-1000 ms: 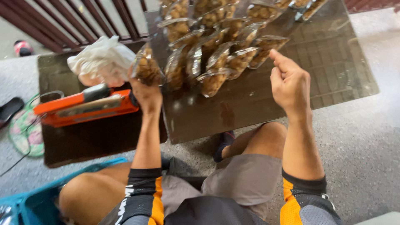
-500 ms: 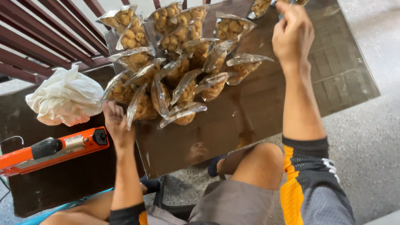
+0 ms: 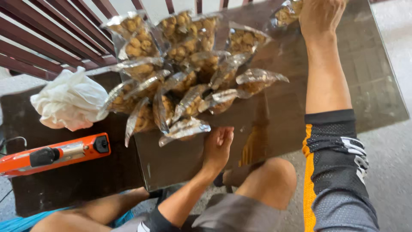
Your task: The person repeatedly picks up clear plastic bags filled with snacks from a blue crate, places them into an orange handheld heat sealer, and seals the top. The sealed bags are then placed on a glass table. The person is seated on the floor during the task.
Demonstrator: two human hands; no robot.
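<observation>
Snack bags: a heap of clear sealed bags point(image 3: 184, 81) filled with golden-brown nuggets lies on the far left part of the glass tabletop point(image 3: 369, 86), overlapping one another, tops pointing different ways
Nearest bag: one bag point(image 3: 183, 129) lies at the near edge of the heap, just beside the left hand
Left hand: the left hand point(image 3: 218, 146) rests low on the glass, fingers loosely curled, palm half open, holding nothing; its fingertips are close to the nearest bag, but contact cannot be told
Far bag: a single bag point(image 3: 285, 13) lies apart from the heap at the top edge of the view, next to the right hand
Right hand: the right hand point(image 3: 319, 15) reaches far across the table, partly cut off by the frame; it touches or grips the far bag, and whether the fingers are closed cannot be told
Dark low table: a dark surface point(image 3: 64, 180) stands to the left of the glass
On it: a crumpled white plastic bag point(image 3: 68, 101) and, nearer, an orange heat sealer point(image 3: 53, 154) with a black knob
Behind: dark red railing bars point(image 3: 43, 38)
Person: seated, knees under the glass edge, black and orange sleeve point(image 3: 334, 172) on the right arm
</observation>
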